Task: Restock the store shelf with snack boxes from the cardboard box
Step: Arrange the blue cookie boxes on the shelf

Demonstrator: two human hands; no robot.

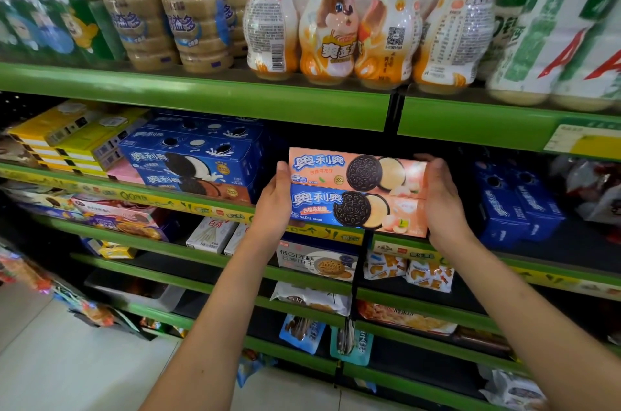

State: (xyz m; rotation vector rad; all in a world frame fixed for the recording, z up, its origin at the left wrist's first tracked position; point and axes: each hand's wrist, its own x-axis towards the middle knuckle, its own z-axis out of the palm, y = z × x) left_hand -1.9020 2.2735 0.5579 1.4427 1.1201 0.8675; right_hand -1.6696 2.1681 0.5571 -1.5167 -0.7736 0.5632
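Now two stacked snack boxes (358, 192) (peach fronts) between left hand (274, 200) and right hand (443, 198).

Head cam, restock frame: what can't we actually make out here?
- Cardboard box: nowhere in the head view, outside the frame.
- Shelf gap behind the two cookie boxes: hidden by the boxes and in shadow.
- Whether the boxes rest on the shelf or are carried: their bottom edge covers the contact.
- Fingers of left hand and right hand: mostly behind the box ends.
- Price tag: cut by the right edge, blurred.
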